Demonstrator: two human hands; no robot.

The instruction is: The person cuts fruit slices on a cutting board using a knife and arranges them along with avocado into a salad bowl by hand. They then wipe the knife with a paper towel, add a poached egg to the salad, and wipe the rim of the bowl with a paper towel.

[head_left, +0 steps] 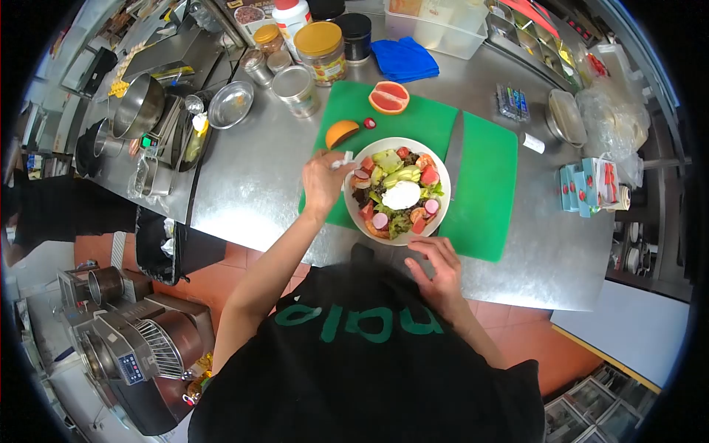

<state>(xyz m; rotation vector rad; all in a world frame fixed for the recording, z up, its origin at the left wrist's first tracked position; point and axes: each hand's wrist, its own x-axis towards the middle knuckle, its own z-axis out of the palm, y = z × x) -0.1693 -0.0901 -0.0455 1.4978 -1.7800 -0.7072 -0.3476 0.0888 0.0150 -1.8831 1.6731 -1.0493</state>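
A white bowl point(353, 209) of salad stands on the green cutting board point(484, 199). In it are leaves, avocado slices, pink radish slices, grapefruit pieces, shrimp-like pieces and a white poached egg point(402, 195). My left hand point(323, 182) is at the bowl's left rim, fingers closed on a crumpled white paper towel point(344, 159). By the lower right rim, my right hand point(437, 267) is open with its fingertips close to the bowl; whether they touch it I cannot tell. Behind the bowl lie a halved grapefruit point(389, 97), an orange-skinned fruit wedge point(342, 134) and a cut radish point(369, 123).
A knife point(456, 151) lies on the board right of the bowl. Several jars point(320, 52), a blue cloth point(405, 59) and a clear plastic container point(443, 33) stand behind. A metal bowl point(231, 104) sits left, a blueberry pack point(512, 103) right. Another person's dark-clothed arm point(74, 209) shows at left.
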